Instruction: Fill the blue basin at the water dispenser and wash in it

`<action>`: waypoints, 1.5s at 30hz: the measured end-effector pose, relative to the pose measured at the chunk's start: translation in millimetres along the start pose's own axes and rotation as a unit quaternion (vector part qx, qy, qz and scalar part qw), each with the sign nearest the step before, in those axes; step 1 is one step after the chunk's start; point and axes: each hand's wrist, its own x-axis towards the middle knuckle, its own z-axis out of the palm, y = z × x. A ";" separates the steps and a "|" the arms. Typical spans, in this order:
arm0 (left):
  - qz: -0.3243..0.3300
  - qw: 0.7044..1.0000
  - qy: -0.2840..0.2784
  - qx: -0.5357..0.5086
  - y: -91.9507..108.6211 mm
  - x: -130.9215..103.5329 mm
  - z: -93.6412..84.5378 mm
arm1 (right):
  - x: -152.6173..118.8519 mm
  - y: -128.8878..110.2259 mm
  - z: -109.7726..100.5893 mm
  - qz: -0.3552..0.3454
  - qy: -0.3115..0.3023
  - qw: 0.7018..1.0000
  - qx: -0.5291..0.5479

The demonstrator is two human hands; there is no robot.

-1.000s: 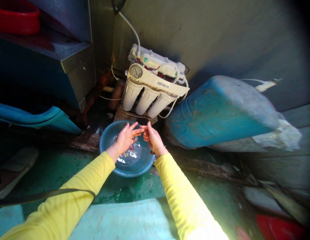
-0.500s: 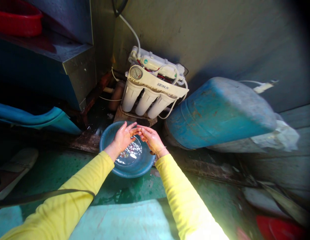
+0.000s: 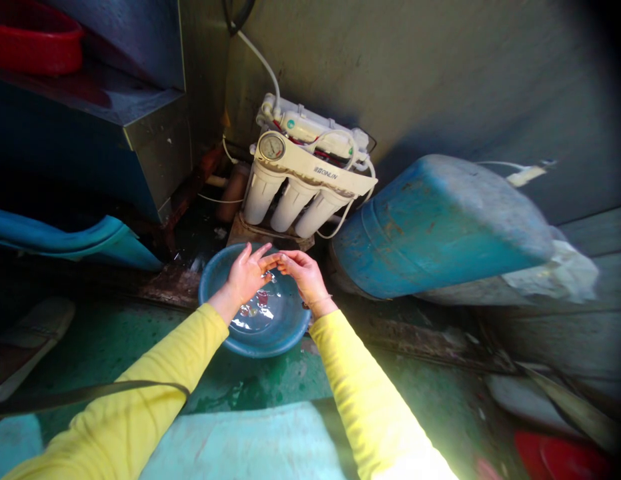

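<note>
Both of my hands are above a round blue basin (image 3: 263,350) on the green floor, with water and a few small reddish and pale bits in it. My left hand (image 3: 243,277) is open, its fingers spread toward the right. The thumb and fingers of my right hand (image 3: 306,279) are pinched on a fingertip of the left hand. Whether anything small is between them I cannot make out. A thin bracelet (image 3: 323,300) circles the right wrist. Yellow sleeves cover both forearms.
Behind the basin stands a white water filter unit (image 3: 315,170) with a gauge and hoses. A blue barrel (image 3: 430,230) is close on the right. At left are a steel counter (image 3: 155,110) with a red basin (image 3: 35,47), and a shoe (image 3: 33,337) below.
My hands stay nearly in place, the right fingers still at the left fingertips. Ripples and glare on the water have shifted, and the reddish bits show more clearly.
</note>
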 end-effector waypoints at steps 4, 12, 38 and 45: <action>-0.002 1.000 0.014 0.003 -7.3 -1.7 5.7 | 0.5 2.4 -2.6 -0.106 0.079 0.976 -0.174; -0.012 0.999 0.010 -0.051 -10.0 -4.0 6.8 | 2.5 6.5 -6.0 -0.122 0.110 0.961 -0.223; 0.032 0.995 0.033 -0.093 -5.8 -4.5 28.1 | -2.8 9.2 14.5 0.009 0.039 0.990 0.134; 0.086 0.993 0.070 0.029 -18.1 -5.1 34.0 | 1.8 23.2 12.1 -0.056 0.075 0.995 0.033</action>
